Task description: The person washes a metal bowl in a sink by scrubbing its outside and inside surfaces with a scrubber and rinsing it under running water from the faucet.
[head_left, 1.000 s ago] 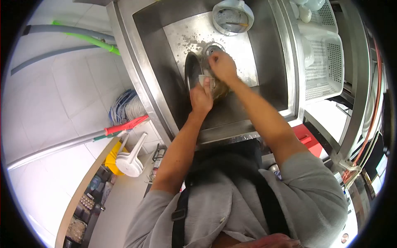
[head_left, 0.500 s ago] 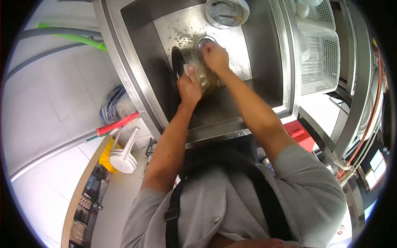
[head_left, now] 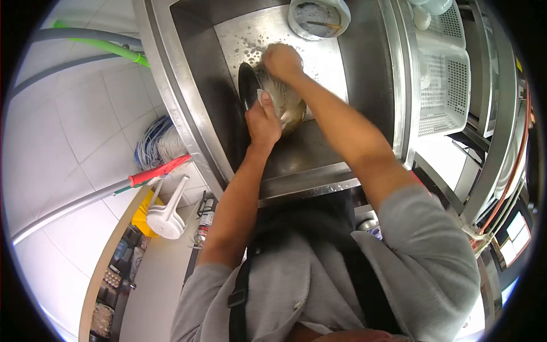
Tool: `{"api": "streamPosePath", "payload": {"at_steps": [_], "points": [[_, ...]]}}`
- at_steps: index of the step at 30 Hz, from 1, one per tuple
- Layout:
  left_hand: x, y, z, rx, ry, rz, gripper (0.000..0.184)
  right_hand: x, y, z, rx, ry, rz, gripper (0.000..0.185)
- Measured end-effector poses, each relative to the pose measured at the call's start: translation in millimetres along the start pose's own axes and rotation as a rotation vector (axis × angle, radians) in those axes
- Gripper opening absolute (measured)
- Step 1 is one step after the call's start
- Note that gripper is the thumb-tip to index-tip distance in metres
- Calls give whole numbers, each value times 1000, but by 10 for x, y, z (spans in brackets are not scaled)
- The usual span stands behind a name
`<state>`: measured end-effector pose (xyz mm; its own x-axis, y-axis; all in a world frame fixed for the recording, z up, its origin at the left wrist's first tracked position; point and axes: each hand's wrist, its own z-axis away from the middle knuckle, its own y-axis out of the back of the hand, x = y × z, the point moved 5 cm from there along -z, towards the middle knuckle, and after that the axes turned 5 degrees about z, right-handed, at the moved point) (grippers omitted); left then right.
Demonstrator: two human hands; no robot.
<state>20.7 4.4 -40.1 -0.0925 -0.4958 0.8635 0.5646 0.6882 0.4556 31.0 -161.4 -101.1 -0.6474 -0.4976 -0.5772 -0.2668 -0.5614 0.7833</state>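
Steel sink (head_left: 369, 71), both bare hands down inside it, working at a dark pan (head_left: 249, 85).
From where I'm standing, the pan sits tipped up on edge in the sink's left half; the left hand (head_left: 264, 124) clasps its near side, thumb pointing away from the body, forearm nearly straight. Farther out, the right hand (head_left: 283, 61) is balled up, knuckles uppermost, its forearm slanting in from a wide elbow; whether the fist grips anything, I can't tell. Beyond it stands a white bowl (head_left: 316, 24).
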Motion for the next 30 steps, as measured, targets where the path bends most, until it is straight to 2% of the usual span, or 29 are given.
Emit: {"api": "streamPosePath", "payload": {"at_steps": [2, 7, 9, 11, 12, 15, 18, 21, 22, 23, 25, 26, 28, 30], "points": [[86, 13, -55, -11, 3, 3, 62, -46, -187, -325, -125, -29, 132, 25], [99, 47, -64, 3, 7, 122, 61, -228, 412, 887, 228, 158, -81, 28], [34, 24, -21, 5, 6, 132, 60, -125, 313, 816, 235, 140, -41, 29], [13, 36, 33, -12, 15, 108, 59, 143, 23, 128, 108, 7, 101, 30], [48, 14, 19, -12, 12, 106, 59, 190, -53, -174, -93, -154, 133, 28], [104, 86, 1, -35, 97, 21, 55, -27, 45, 105, 93, 2, 68, 26], [23, 46, -16, 55, 11, 72, 54, -114, 433, 980, 229, 33, -192, 22], [194, 85, -20, -7, 53, 60, 53, 178, 244, 559, 118, -187, -92, 30], [144, 69, 47, -9, 49, 36, 54, 258, 177, 229, 86, -96, -33, 22], [91, 30, 46, -2, 31, 14, 56, 410, -59, -104, -41, -122, 50, 27], [20, 6, -19, -6, 46, -18, 56, 429, -277, -481, -119, -9, 114, 36], [-13, 14, -35, -26, 91, -30, 54, 442, -413, -400, -179, 34, 146, 40], [17, 91, 50, -20, 98, -42, 53, 549, -222, -120, -198, -104, 82, 37], [120, 57, -19, 63, 12, -19, 54, 329, 249, 615, -14, -179, -130, 32]]}}
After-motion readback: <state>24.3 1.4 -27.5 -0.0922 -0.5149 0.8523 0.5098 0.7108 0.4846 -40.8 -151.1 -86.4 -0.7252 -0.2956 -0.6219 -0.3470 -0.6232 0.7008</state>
